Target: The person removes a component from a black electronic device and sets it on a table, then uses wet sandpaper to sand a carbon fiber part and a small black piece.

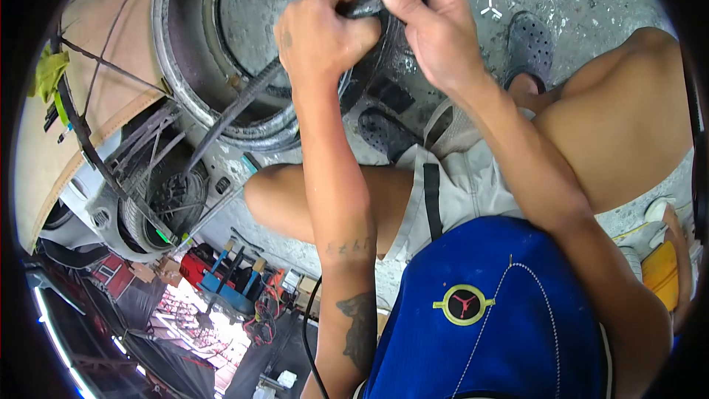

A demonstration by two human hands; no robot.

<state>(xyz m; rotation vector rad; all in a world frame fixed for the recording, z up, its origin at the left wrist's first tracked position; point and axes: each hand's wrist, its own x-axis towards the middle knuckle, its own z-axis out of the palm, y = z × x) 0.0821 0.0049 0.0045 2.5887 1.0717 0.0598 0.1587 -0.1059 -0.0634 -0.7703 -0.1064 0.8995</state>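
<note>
My left hand [325, 33] is closed in a fist around a dark bar [363, 6], above the edge of a large tyre [171, 66] lying flat on the floor. My right hand [436, 22] is closed on the bar's other end, its thumb pressed along the top. A long metal rod [240, 107] slants across the tyre's lower left side and passes behind my left wrist. Whether it joins the bar in my hands is hidden. Grey concrete shows through the tyre's round opening.
My feet in dark clogs [530, 43] stand close to the tyre. A tan panel [111, 44] is at the left, near a spoked wheel [173, 203]. Red and blue equipment [221, 273] stands at lower left. Another person's arm [676, 258] shows at the right edge beside something yellow [659, 275].
</note>
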